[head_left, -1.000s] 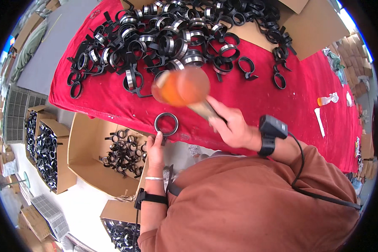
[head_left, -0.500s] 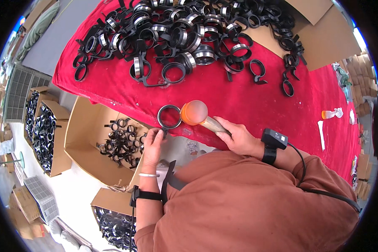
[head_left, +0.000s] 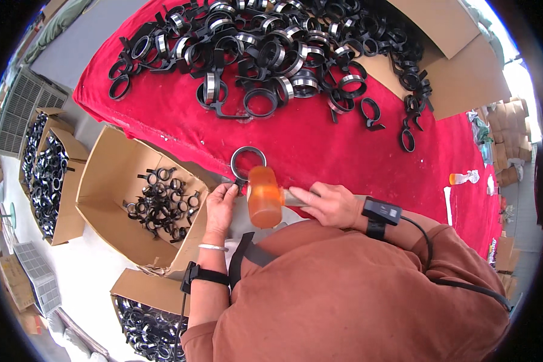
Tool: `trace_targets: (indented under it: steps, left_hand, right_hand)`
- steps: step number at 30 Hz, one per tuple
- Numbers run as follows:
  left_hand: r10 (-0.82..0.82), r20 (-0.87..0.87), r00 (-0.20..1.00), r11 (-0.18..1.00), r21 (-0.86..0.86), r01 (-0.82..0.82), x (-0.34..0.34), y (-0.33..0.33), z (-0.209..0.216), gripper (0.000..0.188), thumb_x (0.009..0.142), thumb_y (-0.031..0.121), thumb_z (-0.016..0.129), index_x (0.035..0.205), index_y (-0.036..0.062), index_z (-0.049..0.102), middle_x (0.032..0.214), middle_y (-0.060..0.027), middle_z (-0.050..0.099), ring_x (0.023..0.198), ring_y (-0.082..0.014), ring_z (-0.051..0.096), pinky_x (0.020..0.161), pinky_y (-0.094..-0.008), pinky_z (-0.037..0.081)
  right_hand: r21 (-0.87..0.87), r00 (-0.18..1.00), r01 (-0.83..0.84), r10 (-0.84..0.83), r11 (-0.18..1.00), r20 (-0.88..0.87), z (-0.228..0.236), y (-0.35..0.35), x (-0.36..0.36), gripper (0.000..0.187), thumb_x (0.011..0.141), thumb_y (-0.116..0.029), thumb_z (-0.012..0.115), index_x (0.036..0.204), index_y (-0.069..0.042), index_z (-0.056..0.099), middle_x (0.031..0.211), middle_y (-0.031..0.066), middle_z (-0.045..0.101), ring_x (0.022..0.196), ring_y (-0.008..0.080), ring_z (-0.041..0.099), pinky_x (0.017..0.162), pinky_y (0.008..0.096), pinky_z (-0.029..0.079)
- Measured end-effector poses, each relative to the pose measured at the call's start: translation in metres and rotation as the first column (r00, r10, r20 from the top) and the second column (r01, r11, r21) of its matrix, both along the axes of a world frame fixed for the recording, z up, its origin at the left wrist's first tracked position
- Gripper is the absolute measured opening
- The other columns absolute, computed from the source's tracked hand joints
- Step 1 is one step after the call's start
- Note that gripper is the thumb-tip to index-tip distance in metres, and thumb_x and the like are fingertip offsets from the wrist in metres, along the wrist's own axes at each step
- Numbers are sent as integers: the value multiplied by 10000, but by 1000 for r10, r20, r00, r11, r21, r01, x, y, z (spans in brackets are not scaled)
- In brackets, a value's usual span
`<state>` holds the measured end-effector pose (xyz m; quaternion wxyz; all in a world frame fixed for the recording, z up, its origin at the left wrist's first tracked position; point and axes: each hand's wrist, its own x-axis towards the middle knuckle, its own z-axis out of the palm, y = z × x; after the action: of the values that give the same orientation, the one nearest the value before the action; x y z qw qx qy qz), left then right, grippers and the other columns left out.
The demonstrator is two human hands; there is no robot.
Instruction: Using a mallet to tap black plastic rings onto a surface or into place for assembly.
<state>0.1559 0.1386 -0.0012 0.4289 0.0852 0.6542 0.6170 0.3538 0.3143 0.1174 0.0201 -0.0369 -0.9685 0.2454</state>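
My left hand (head_left: 220, 212) pinches the tab end of a black ring clamp (head_left: 233, 164) at the near edge of the red-covered table (head_left: 320, 154). The ring lies on the cloth, just beyond my fingertips. Closed around the handle of a mallet is my right hand (head_left: 335, 206). The orange mallet head (head_left: 264, 205) is by the ring's near right side, partly in front of it; whether they touch I cannot tell. Farther back, a heap of similar black ring clamps (head_left: 271, 55), many with silvery bands, covers the table.
An open carton (head_left: 99, 193) with loose black rings stands below the table's left edge. More filled boxes (head_left: 72, 196) are farther left, and another box (head_left: 154, 288) is at lower left. Cardboard flaps (head_left: 473, 78) rise at the back right. A small orange-ended item (head_left: 461, 178) lies on the right.
The mallet head has swung nearer to my body and tipped over, from beside the ring's right to its near side. My left hand keeps hold of the ring clamp. The view has shifted slightly.
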Motion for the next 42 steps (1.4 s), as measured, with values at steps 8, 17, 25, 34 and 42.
trace_targets:
  steps: [8, 17, 25, 34, 42]
  left_hand:
    - [147, -38, 988, 974, 178, -138, 11, 2, 5, 136, 886, 120, 577, 848, -4, 618, 774, 4, 610, 710, -57, 514, 657, -215, 424]
    - [141, -61, 988, 983, 123, -133, 16, 5, -11, 129, 875, 118, 592, 822, 2, 609, 724, 32, 546, 675, -51, 452, 616, -211, 387]
    - [169, -24, 985, 973, 165, -163, 16, 5, -10, 128, 875, 112, 589, 816, -1, 601, 726, 25, 543, 687, -56, 457, 631, -210, 391]
    - [149, 1, 989, 979, 140, -147, 17, 3, -9, 104, 877, 87, 585, 839, -10, 590, 775, 17, 580, 713, -61, 484, 656, -213, 403]
    - [156, -45, 987, 984, 92, -152, 15, 4, -8, 94, 887, 92, 584, 845, 9, 600, 777, 26, 575, 711, -48, 475, 650, -208, 399]
  right_hand:
    - [-338, 994, -36, 0, 940, -106, 45, -14, -67, 517, 876, -129, 559, 1359, -87, 381, 951, 170, 583, 759, 341, 617, 643, 412, 516]
    - [-399, 959, 184, -75, 898, 273, 5, 0, -112, 471, 918, -159, 457, 1346, 0, 342, 983, 290, 593, 904, 391, 623, 741, 424, 511]
    - [-532, 984, 135, -52, 836, 169, 6, -4, -89, 489, 920, -178, 464, 1356, 1, 332, 1036, 266, 588, 949, 356, 627, 777, 384, 512]
    - [-680, 977, 170, -34, 714, 209, 10, -4, -83, 449, 945, -209, 430, 1365, -68, 361, 704, 88, 557, 602, 147, 572, 595, 315, 491]
    - [-782, 952, 295, -97, 549, 292, 10, 4, -88, 468, 967, -235, 417, 1403, -90, 325, 674, 4, 526, 537, 68, 504, 521, 233, 462]
